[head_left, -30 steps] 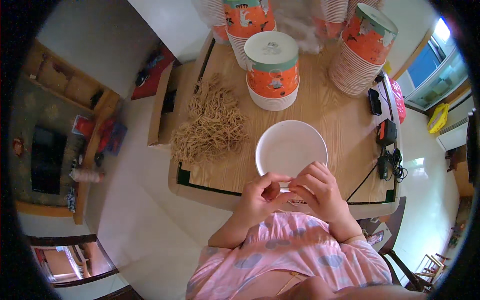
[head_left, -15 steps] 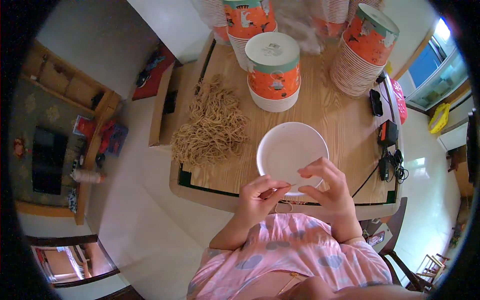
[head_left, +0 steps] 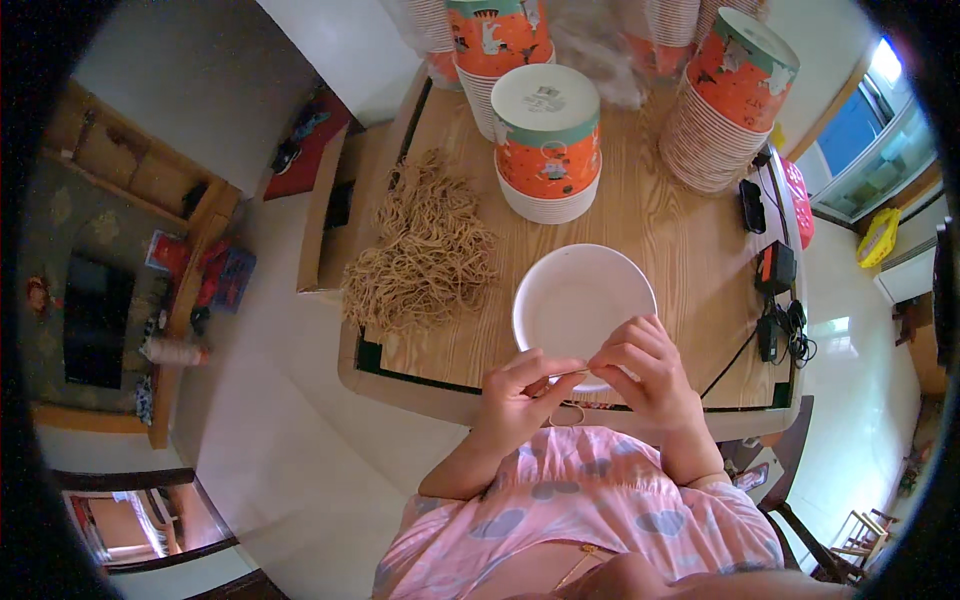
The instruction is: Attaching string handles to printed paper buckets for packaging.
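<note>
A white paper bowl [head_left: 580, 300] lies upside down or flat on the wooden table [head_left: 660, 220], just beyond my hands. My left hand [head_left: 520, 400] and my right hand [head_left: 640, 375] meet at its near rim, fingertips pinched on a thin tan rubber band [head_left: 572, 372] stretched between them. A second band loop [head_left: 568, 415] hangs just below the hands. A large loose heap of tan rubber bands [head_left: 425, 250] lies on the table to the left.
Stacks of orange printed paper bowls stand behind: one in the middle [head_left: 547, 140], one at the right [head_left: 728, 95], one at the back [head_left: 495, 45]. Black chargers and cables [head_left: 775, 285] lie at the table's right edge. A wooden bench [head_left: 330, 210] stands left.
My hands have shifted slightly toward me and drawn together at the bowl's near rim, pulling the band between their fingertips. The bowl has barely moved.
</note>
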The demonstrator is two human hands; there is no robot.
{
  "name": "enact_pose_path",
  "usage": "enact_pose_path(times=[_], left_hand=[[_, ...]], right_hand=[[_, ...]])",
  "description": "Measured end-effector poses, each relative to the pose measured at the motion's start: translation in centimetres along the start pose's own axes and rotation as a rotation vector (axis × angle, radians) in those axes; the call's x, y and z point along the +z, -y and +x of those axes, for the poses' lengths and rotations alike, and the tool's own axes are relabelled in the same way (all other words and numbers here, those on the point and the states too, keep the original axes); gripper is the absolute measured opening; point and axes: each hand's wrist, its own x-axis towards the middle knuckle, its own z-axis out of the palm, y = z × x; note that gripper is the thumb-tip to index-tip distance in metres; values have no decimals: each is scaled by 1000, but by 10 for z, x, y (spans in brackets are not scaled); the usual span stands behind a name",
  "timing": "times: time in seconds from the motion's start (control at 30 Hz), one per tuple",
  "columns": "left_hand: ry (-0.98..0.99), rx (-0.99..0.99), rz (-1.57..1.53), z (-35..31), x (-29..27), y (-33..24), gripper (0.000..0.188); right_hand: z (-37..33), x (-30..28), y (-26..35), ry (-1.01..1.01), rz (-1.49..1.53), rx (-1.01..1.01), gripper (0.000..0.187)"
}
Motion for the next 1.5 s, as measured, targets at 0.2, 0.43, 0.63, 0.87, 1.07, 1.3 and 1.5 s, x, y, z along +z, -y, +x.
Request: enact_pose_path(times=[0.2, 0.43, 0.63, 0.87, 1.07, 1.3, 1.5], left_hand=[[-12, 159, 124, 2, 1, 0, 17], [-54, 41, 140, 2, 1, 3, 14], [-116, 132, 308, 33, -9, -2, 9], [-111, 172, 455, 32, -12, -2, 8], [201, 38, 457, 51, -7, 15, 7], [212, -50, 231, 58, -8, 35, 9], [246, 149, 401, 63, 1, 35, 8]], right_hand=[[0, 2, -2, 38, 3, -9, 11], [19, -4, -21, 132, -208, 12, 15], [47, -10, -83, 108, -371, 295, 26], [-6, 15, -20, 104, -58, 573, 42], [-22, 25, -4, -7, 91, 679, 47], [-32, 29, -6, -46, 233, 724, 39], [-37, 41, -51, -261, 453, 696, 22]])
